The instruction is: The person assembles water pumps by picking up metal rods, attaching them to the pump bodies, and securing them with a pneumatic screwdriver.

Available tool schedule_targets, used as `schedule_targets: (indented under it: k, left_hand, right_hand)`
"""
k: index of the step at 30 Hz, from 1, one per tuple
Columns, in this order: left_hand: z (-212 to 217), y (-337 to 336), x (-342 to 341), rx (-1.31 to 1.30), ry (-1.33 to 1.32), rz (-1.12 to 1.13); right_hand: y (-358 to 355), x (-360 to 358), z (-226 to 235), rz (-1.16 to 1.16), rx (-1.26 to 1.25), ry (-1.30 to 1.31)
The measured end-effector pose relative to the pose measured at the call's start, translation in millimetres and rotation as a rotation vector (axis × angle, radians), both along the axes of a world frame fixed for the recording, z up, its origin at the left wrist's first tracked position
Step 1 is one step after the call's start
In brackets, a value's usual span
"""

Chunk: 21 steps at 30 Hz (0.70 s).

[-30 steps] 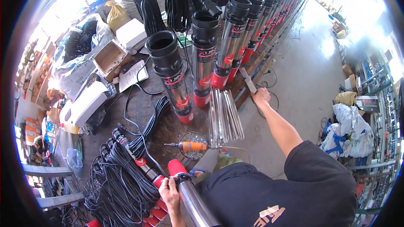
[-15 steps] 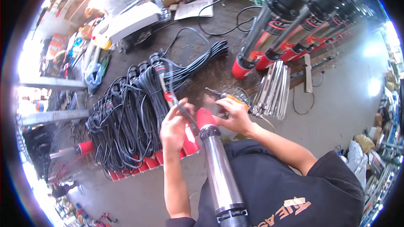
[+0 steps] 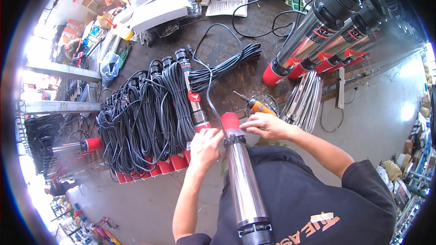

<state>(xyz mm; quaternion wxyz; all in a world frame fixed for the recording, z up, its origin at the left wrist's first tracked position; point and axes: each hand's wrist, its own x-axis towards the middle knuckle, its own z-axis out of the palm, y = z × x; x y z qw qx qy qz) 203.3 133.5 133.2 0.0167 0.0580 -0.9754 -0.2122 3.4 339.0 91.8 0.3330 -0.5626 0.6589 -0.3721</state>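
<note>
A shiny steel cylindrical pump with a red end leans lengthwise against my front, red end away from me. A black cable runs from a coiled bundle on the bench to the collar below that end. My left hand is beside the collar, fingers curled; what is in them is hidden. My right hand pinches at the edge of a small grey piece lying against the red end. Just beyond it, an orange power screwdriver rests on a bowl of small metal parts.
Several pumps with bundled black cables lie in a row at left. More steel pumps stand at the far right, near a stack of metal strips. A white box and papers are at the back of the dark bench.
My right hand, blurred before, has come down against the red end with the small grey piece. My left hand has lowered beside the collar, and the cable now runs down to it. The view has shifted slightly.
</note>
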Motion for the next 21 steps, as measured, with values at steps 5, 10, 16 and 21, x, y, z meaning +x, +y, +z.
schedule_targets:
  k: [5,10,16,21]
  left_hand:
    - [21,10,13,0.366,-0.003,0.055]
    - [35,28,22,0.382,-0.056,0.067]
    - [37,56,14,0.002,0.001,0.104]
    - [1,57,24,0.178,0.215,0.199]
  right_hand:
    - [6,4,21,0.024,0.045,-0.169]
    - [21,12,13,0.047,0.063,-0.112]
    - [26,30,34,0.037,-0.066,0.221]
    - [5,33,46,0.316,0.106,0.492]
